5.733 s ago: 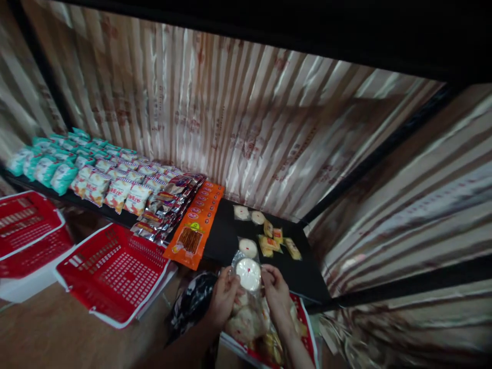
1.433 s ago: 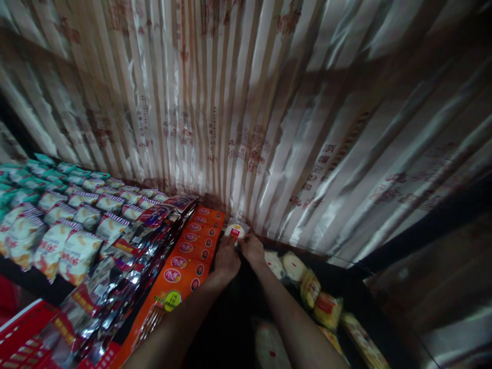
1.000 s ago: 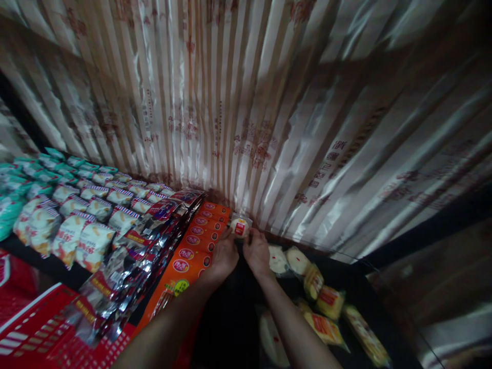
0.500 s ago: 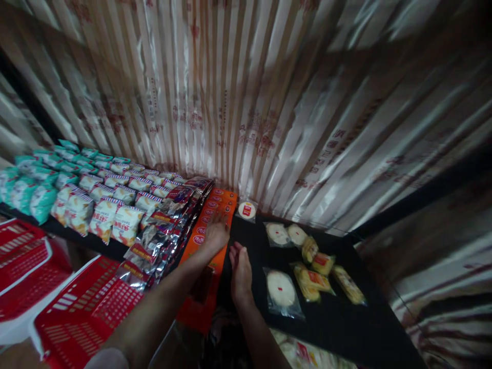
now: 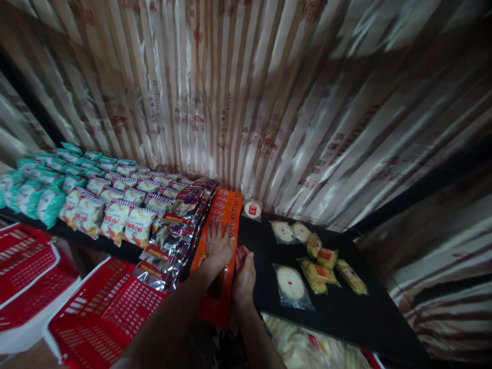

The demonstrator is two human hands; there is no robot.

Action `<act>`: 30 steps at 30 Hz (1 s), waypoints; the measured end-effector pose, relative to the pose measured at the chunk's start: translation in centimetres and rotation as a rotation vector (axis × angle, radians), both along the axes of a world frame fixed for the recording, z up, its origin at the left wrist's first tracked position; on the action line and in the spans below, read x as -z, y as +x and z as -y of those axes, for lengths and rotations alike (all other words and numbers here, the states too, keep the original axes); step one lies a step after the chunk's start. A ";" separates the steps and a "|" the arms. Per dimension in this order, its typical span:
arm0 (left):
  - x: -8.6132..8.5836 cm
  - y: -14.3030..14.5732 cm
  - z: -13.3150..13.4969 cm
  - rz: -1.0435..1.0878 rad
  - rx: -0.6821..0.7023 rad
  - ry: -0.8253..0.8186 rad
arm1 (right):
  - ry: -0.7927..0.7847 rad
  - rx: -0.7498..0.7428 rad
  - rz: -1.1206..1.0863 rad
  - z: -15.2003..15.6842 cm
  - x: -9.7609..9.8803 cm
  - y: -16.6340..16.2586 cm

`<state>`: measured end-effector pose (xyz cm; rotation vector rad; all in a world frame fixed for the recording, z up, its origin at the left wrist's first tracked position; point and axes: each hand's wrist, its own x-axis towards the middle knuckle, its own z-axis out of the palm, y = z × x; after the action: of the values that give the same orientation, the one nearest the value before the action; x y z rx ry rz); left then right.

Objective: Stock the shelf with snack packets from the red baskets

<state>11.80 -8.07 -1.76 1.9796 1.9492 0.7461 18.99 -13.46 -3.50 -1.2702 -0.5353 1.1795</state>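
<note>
My left hand (image 5: 220, 245) lies flat with fingers spread on long orange packets (image 5: 234, 218), which stretch from the shelf's back to its front edge. Along their right side stands my right hand (image 5: 244, 277), palm turned toward them, fingers slightly curved and holding nothing. Its fingertips are close to the packets' edge; whether they touch is unclear. Just left of the orange packets are rows of shiny silver and dark red packets (image 5: 169, 243). A small round white pack with a red label (image 5: 252, 209) lies behind, near the curtain.
White snack bags (image 5: 139, 226) and teal bags (image 5: 51, 206) fill the black shelf's left. To the right lie a round flat pack (image 5: 291, 283) and several yellow packs (image 5: 326, 258). Red baskets (image 5: 103, 312) stand below; a striped plastic curtain (image 5: 215, 102) hangs behind.
The view has shifted slightly, moving things rightward in the picture. My left hand has flattened onto the orange packets, and my right hand has come closer against their side.
</note>
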 end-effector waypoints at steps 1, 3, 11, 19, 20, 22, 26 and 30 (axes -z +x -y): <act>0.2 0.0 0.0 0.004 0.004 0.008 | -0.002 -0.004 0.018 0.0 0.1 -0.1; 0.6 -0.1 0.0 0.003 0.012 0.015 | -0.005 -0.016 0.057 0.0 0.4 -0.2; 2.0 -0.1 -0.5 -0.123 0.003 0.015 | 0.035 0.045 -0.017 0.0 1.2 -0.6; 2.3 -0.5 -0.6 -0.184 0.000 0.032 | 0.067 0.100 -0.076 0.0 1.4 -1.2; 2.2 -0.5 -0.6 -0.187 0.001 0.028 | 0.071 0.082 -0.050 0.0 1.5 -1.2; 2.1 -0.6 -0.6 -0.189 0.002 0.026 | 0.076 0.050 0.007 0.1 1.5 -1.1; 1.9 -0.6 -0.6 -0.187 0.004 0.041 | 0.071 0.037 0.033 0.2 1.3 -1.0; 1.9 -0.6 -0.6 -0.193 0.000 0.063 | 0.057 0.058 0.009 0.2 1.0 -1.1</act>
<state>11.20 -7.51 -3.63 2.1606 2.0554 0.6445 17.90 -13.65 -4.50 -1.2351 -0.5315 1.1030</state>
